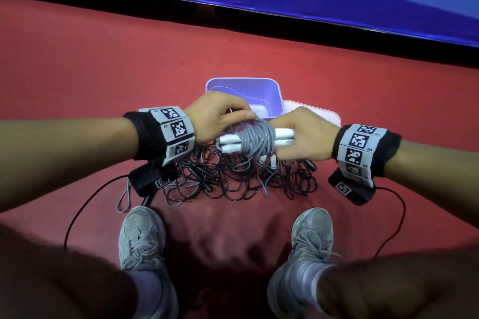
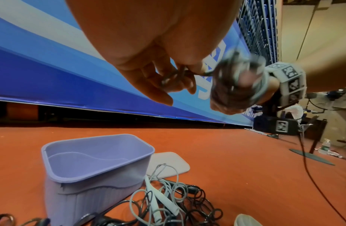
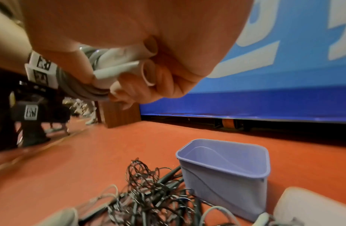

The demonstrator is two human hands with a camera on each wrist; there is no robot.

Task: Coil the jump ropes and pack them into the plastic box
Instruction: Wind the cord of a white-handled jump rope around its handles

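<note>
Right hand [image 1: 300, 134] is curled tight round two white handles [image 1: 283, 137], the hollow ends poking out past the palm in the right wrist view. Grey rope [image 1: 259, 140] is wound in close turns round the middle of those handles, held above the floor. Left hand [image 1: 217, 114] sits on top of the coil, fingertips [image 2: 180, 79] pinching a loose strand of the same rope; the coil itself is blurred in the left wrist view, so how that strand ends is hard to make out. Directly below, a pile [image 1: 233, 179] of black and grey ropes lies tangled on the red floor [image 1: 103, 72], partly hidden by both wrists. Just beyond the hands stands the lilac box [image 1: 269, 93], open, nothing showing inside. Its lid [image 1: 324, 114] lies flat on the right, touching the box. Two grey shoes [image 1: 141, 235] sit at the near edge.
</note>
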